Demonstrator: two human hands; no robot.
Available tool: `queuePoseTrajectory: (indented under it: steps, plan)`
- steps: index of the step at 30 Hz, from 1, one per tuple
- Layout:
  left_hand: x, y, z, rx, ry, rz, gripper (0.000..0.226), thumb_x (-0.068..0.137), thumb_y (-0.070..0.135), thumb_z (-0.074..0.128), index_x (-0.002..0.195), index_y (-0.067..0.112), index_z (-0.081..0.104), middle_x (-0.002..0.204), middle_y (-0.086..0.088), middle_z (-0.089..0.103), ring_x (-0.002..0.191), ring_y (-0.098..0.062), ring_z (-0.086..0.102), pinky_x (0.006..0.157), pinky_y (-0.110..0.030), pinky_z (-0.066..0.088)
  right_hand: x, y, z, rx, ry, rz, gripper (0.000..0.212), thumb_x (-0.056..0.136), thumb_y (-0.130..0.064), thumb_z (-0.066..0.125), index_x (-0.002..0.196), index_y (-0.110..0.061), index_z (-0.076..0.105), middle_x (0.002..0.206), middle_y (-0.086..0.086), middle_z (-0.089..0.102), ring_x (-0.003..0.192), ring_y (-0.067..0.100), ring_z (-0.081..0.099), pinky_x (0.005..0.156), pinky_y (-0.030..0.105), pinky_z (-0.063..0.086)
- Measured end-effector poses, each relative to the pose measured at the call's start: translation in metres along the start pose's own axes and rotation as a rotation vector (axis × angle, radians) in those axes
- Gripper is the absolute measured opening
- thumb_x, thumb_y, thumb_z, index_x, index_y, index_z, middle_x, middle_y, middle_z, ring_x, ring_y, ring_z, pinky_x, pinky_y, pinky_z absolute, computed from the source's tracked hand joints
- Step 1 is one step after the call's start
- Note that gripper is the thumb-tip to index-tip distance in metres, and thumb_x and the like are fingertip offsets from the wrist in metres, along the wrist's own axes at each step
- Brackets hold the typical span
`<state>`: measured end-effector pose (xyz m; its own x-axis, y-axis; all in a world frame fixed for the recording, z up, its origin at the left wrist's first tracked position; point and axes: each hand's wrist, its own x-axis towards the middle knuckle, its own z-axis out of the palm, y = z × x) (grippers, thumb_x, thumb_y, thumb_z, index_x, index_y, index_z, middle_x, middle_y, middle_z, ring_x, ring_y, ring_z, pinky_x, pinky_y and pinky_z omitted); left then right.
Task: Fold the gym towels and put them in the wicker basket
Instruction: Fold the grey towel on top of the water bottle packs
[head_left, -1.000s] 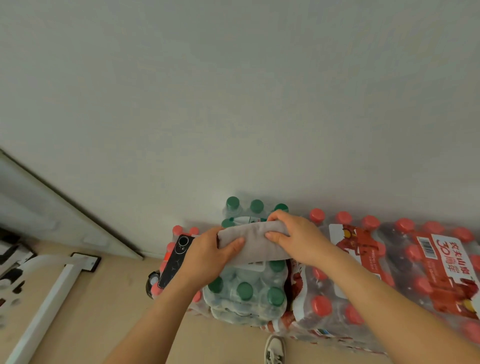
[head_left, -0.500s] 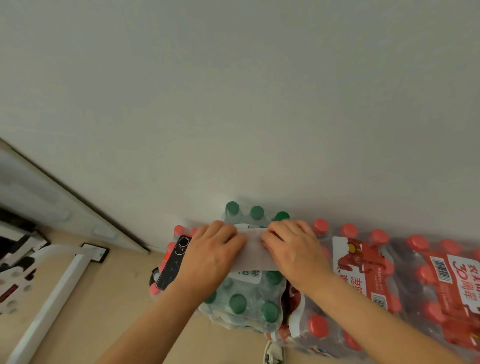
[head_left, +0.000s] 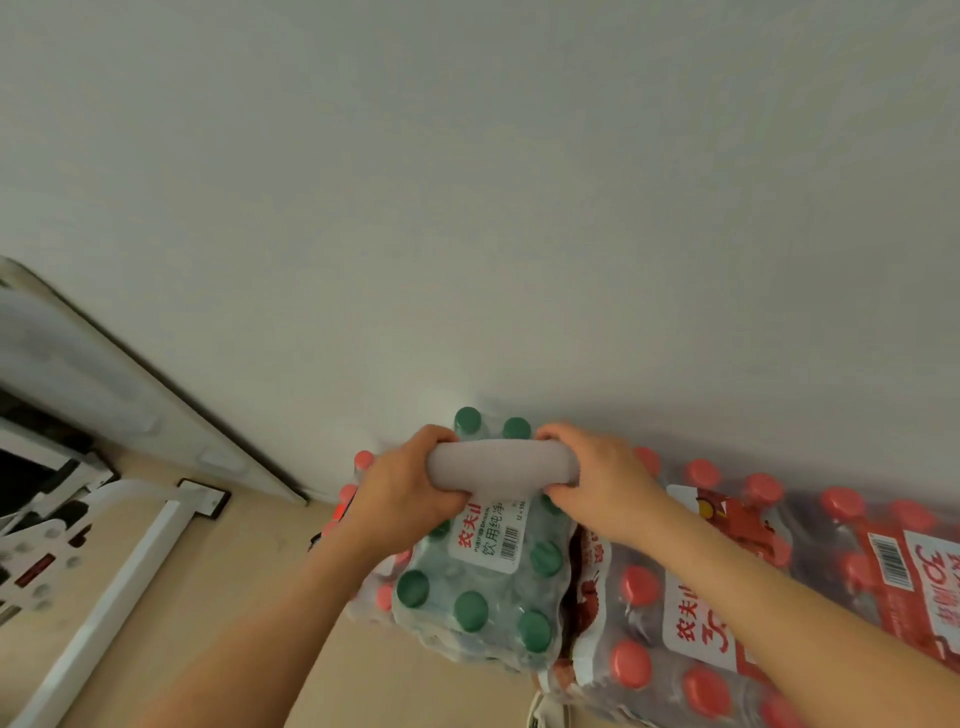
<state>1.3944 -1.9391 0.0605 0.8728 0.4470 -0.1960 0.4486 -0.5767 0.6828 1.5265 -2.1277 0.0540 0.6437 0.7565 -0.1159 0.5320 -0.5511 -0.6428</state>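
Head view: a grey towel (head_left: 501, 467), gathered into a thick horizontal roll, spans the gap between the two hands, and each end disappears into a grip. The left hand (head_left: 410, 488) wraps the left end, with its fingers curled over the top of the roll and the palm closing in from below. The right hand (head_left: 597, 483) wraps the right end in mirror fashion, with its fingers curled over the top and the thumb side tucked under the lower edge. Both grips are fully closed on the fabric, and only the middle section of the roll is exposed. Both forearms are bare; they enter from the lower edge of the view and converge upward toward the towel. The roll sits over the far part of a shrink-wrapped pack of green-capped bottles (head_left: 483, 587); whether it touches the pack cannot be determined. Packs of red-capped bottles (head_left: 675, 623) lie just beside the green-capped pack to the right, against a plain white wall (head_left: 467, 208). A white metal frame (head_left: 119, 587) stands on the beige floor (head_left: 208, 597) to the left.
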Motion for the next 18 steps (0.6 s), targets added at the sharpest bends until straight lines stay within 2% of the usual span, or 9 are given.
queuePoseTrajectory:
  steps: [2,4,6,9,11,14,16,18]
  plan:
    - [-0.004,0.002,-0.008,-0.346,0.002,-0.121,0.042,0.063,0.033,0.078,0.100,0.033,0.059,0.089,0.005,0.070,0.079,-0.010,0.068,0.062,-0.021,0.053,0.002,-0.011,-0.017,0.538,-0.013,0.239,0.043,0.076,-0.017,0.075,0.113,-0.029,0.054,0.102,-0.008,0.067,0.090,0.010,0.064,0.076,0.025,0.051]
    - [-0.015,0.009,-0.011,-0.645,0.003,-0.184,0.046,0.060,0.041,0.078,0.101,0.026,0.064,0.094,-0.006,0.072,0.085,-0.023,0.071,0.066,-0.031,0.055,0.000,-0.021,-0.028,0.946,0.079,0.355,0.038,0.077,-0.022,0.075,0.111,-0.022,0.058,0.094,-0.001,0.069,0.084,0.014,0.066,0.076,0.030,0.050]
    - [-0.027,0.020,-0.005,-0.872,0.024,-0.221,0.047,0.061,0.038,0.078,0.100,0.015,0.066,0.098,-0.016,0.071,0.085,-0.029,0.069,0.066,-0.034,0.052,-0.008,-0.034,-0.033,1.152,0.130,0.404,0.033,0.080,-0.030,0.072,0.107,-0.015,0.062,0.088,0.001,0.067,0.082,0.017,0.063,0.079,0.034,0.050]
    - [-0.048,0.048,0.007,-1.088,0.067,-0.265,0.021,0.075,0.022,0.073,0.092,0.012,0.065,0.091,-0.015,0.071,0.080,-0.024,0.067,0.072,-0.039,0.052,-0.027,-0.061,-0.029,1.360,0.090,0.458,0.031,0.081,-0.039,0.069,0.097,-0.013,0.067,0.089,0.002,0.071,0.084,0.017,0.065,0.079,0.035,0.048]
    - [-0.063,0.067,0.013,-1.084,0.125,-0.274,0.021,0.081,0.017,0.070,0.098,0.009,0.061,0.085,-0.008,0.072,0.078,-0.024,0.069,0.071,-0.039,0.054,-0.043,-0.080,-0.023,1.360,0.067,0.460,0.038,0.079,-0.041,0.072,0.102,-0.011,0.069,0.092,0.001,0.073,0.086,0.017,0.067,0.080,0.033,0.048]
    - [-0.082,0.081,0.017,-0.905,0.220,-0.238,0.041,0.073,0.029,0.081,0.104,0.012,0.059,0.085,-0.005,0.071,0.078,-0.020,0.071,0.068,-0.032,0.058,-0.060,-0.102,-0.011,1.208,0.191,0.435,0.029,0.078,-0.026,0.076,0.105,-0.017,0.067,0.093,-0.001,0.075,0.085,0.013,0.071,0.077,0.031,0.057]
    - [-0.092,0.082,0.016,-0.796,0.193,-0.237,0.047,0.068,0.038,0.082,0.102,0.019,0.056,0.088,-0.003,0.070,0.075,-0.013,0.070,0.062,-0.024,0.054,-0.071,-0.109,-0.007,1.031,0.297,0.418,0.035,0.077,-0.025,0.077,0.109,-0.021,0.064,0.096,-0.004,0.073,0.087,0.008,0.070,0.080,0.033,0.058]
    - [-0.100,0.077,0.011,-0.689,0.121,-0.182,0.053,0.065,0.043,0.082,0.104,0.025,0.051,0.101,-0.001,0.066,0.086,-0.009,0.066,0.067,-0.023,0.052,-0.086,-0.112,-0.011,0.778,0.354,0.353,0.036,0.077,-0.027,0.077,0.109,-0.025,0.062,0.095,-0.010,0.070,0.088,0.003,0.067,0.080,0.030,0.058]
